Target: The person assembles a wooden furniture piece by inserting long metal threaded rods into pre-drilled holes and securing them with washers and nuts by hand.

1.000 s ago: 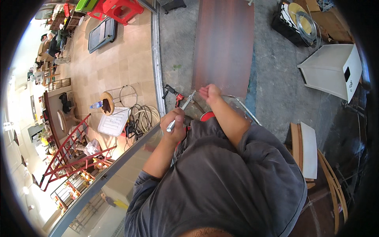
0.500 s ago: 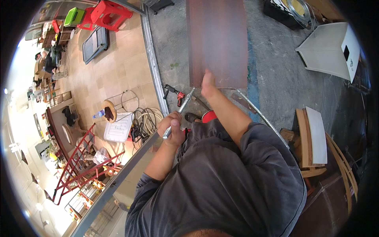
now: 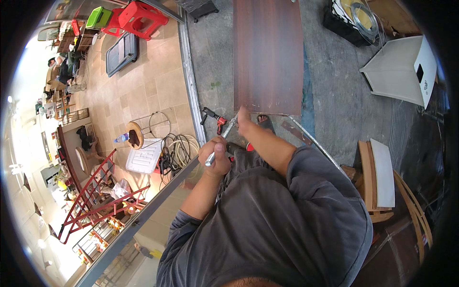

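My left hand point(image 3: 215, 154) is closed round the lower part of a silver metal rod point(image 3: 228, 129), which slants up and away to the right. The rod's far end reaches the near left corner of a long reddish-brown board point(image 3: 268, 57). At that corner is my right hand point(image 3: 243, 122), beside the rod's tip. Its fingers are mostly hidden, so I cannot tell what they grip. A second metal rod point(image 3: 315, 142) runs from the board's near right corner back past my right arm. A red and black power tool point(image 3: 217, 119) lies on the floor left of the first rod.
A metal floor track point(image 3: 190, 76) and a glass panel's frame point(image 3: 143, 215) run along my left. Coiled cables point(image 3: 179, 150) and a white plastic lid point(image 3: 144, 155) lie beyond them. On the right are stacked boards point(image 3: 382, 174) and a white panelled housing point(image 3: 399, 67). My sandalled foot point(image 3: 265, 123) shows below the board.
My right hand has drawn back from the board's top face to its near left corner, by the rod's tip. My left hand keeps its hold on the rod. The view has shifted slightly.
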Available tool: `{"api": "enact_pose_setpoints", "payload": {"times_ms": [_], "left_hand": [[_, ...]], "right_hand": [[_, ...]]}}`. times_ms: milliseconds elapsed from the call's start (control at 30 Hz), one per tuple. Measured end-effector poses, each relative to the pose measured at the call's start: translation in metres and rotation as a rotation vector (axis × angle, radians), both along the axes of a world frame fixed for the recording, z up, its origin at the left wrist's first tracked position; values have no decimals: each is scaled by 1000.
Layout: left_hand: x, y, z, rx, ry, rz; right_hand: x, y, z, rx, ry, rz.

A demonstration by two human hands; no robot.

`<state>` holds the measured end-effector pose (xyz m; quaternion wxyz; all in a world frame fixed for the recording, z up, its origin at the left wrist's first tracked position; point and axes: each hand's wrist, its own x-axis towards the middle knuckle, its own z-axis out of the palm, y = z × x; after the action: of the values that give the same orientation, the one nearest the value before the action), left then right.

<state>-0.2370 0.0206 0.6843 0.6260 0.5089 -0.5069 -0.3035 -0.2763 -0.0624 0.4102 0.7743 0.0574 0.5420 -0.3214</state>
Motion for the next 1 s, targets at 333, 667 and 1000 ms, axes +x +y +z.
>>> {"api": "enact_pose_setpoints", "payload": {"times_ms": [333,667,1000], "left_hand": [[5,-1,10,38,18,50],[-5,-3,9,43,19,39],[-2,-5,2,46,11,52]], "right_hand": [[3,-34,53,-309,297,98],[13,-86,139,-386,71,85],[5,-34,133,-96,26,322]]}}
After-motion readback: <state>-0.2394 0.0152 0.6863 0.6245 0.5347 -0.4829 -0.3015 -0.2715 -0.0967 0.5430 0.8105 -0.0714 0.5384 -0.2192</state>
